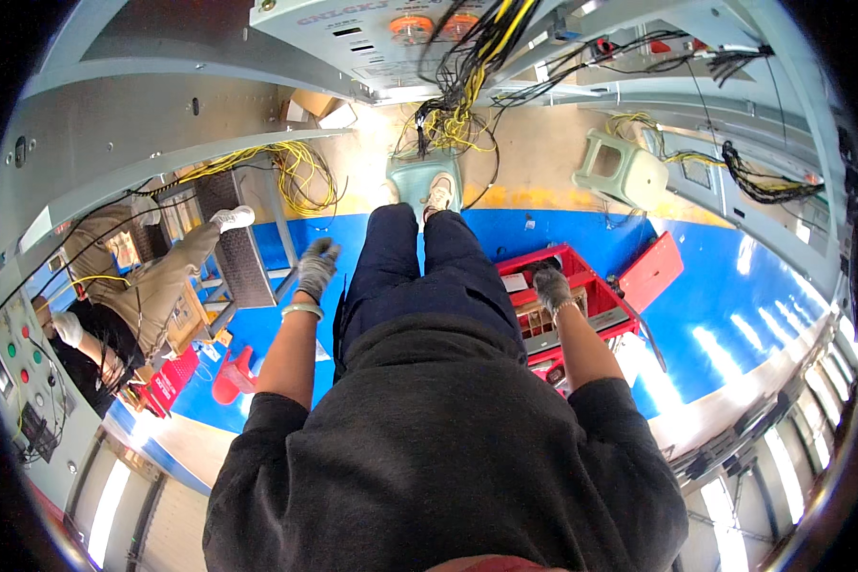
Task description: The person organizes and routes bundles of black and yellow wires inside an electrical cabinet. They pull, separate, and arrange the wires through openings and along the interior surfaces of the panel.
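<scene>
My left hand [316,267], in a grey work glove, hangs in the air beside my left thigh. Its fingers are loosely bent and apart, with nothing seen in them. On the right, my gloved right hand [550,287] reaches into a red metal tool cart [586,276]. Its fingers are curled at a dark item [546,264] near the cart's far side, and its kind is hidden by the glove. Inside the cart, a white box-like piece [515,282] lies left of this hand. One of my shoes [439,194] rests on a pale green stool [426,174].
Black and yellow wire bundles [467,86] hang from the grey cabinet [353,43] ahead. Coiled yellow cable [305,176] droops at left. Another green stool [620,170] stands at far right. A co-worker [100,343] is at left, near a red stool [234,375]. Blue flooring [534,229] lies below.
</scene>
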A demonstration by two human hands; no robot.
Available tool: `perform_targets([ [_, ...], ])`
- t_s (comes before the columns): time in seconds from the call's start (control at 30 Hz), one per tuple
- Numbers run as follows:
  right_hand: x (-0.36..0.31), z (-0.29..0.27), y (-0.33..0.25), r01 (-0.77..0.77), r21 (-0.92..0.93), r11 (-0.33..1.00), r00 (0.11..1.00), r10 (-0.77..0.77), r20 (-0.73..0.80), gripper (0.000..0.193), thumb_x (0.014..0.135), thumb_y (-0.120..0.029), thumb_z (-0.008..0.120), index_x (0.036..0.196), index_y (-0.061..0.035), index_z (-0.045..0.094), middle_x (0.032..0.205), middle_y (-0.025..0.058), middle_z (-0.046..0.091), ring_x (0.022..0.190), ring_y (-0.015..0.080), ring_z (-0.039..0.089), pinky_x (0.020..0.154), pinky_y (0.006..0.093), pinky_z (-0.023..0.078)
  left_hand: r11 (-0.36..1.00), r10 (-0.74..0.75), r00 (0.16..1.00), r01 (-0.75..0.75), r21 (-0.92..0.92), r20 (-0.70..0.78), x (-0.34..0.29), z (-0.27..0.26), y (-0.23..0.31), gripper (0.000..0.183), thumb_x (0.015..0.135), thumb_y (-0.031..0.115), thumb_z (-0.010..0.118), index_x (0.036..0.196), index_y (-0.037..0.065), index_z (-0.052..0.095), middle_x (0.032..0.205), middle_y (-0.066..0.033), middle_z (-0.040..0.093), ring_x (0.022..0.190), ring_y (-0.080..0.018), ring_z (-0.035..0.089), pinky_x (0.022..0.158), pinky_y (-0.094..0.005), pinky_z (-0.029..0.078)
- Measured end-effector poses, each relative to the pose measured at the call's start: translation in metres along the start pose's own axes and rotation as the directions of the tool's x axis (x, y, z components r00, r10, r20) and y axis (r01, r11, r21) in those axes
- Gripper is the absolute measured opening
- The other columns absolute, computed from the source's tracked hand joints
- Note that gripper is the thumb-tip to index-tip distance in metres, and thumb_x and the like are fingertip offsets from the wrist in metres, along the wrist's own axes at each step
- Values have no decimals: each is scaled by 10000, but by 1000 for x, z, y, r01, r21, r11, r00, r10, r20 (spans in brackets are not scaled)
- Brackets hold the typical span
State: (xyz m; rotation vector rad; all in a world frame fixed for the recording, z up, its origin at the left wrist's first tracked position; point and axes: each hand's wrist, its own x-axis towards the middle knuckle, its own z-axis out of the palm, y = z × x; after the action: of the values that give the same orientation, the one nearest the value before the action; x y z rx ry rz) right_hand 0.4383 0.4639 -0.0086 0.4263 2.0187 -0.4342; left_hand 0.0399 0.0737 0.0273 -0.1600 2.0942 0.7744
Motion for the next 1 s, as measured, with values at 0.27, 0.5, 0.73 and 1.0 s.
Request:
perform_targets([
  [0.27, 19, 90, 26, -29, 901, 432, 959, 266, -97, 117, 839, -117, 538, 944, -106, 588, 731, 13, 592, 632, 166, 568, 552, 351, 465, 906, 336, 931, -360, 223, 139, 45, 22, 74, 306, 824, 220, 666, 1079, 68, 594, 941, -99, 661, 809, -197, 619, 724, -303, 492],
  [0.5, 80, -29, -1, 501, 863, -66, 702, 615, -360, 263, 869, -196, 601, 1102, -75, 574, 853, 23, 600, 687, 109, 565, 545, 245, 466, 486, 605, 489, -852, 195, 629, 81, -25, 171, 303, 838, 178, 640, 1109, 58, 578, 1054, -101, 630, 990, -194, 582, 834, -313, 485],
  [0.73, 173, -19, -52, 467, 632, 619, -234, 775, -587, 224, 909, -195, 511, 1042, -21, 562, 826, 38, 585, 694, 122, 553, 596, 260, 467, 483, 586, 480, -854, 194, 653, 235, 37, 2, 341, 880, 336, 565, 1050, 43, 606, 1019, -130, 634, 967, -264, 600, 848, -360, 469],
  [1.0, 315, 138, -217, 500, 653, 569, 72, 724, -686, 160, 835, -163, 557, 952, -61, 593, 804, 106, 618, 728, 198, 597, 681, 325, 490, 961, 94, 986, -126, 245, 138, 322, 5, -390, 380, 869, 381, 512, 998, 36, 605, 933, -163, 626, 841, -321, 602, 717, -410, 473],
])
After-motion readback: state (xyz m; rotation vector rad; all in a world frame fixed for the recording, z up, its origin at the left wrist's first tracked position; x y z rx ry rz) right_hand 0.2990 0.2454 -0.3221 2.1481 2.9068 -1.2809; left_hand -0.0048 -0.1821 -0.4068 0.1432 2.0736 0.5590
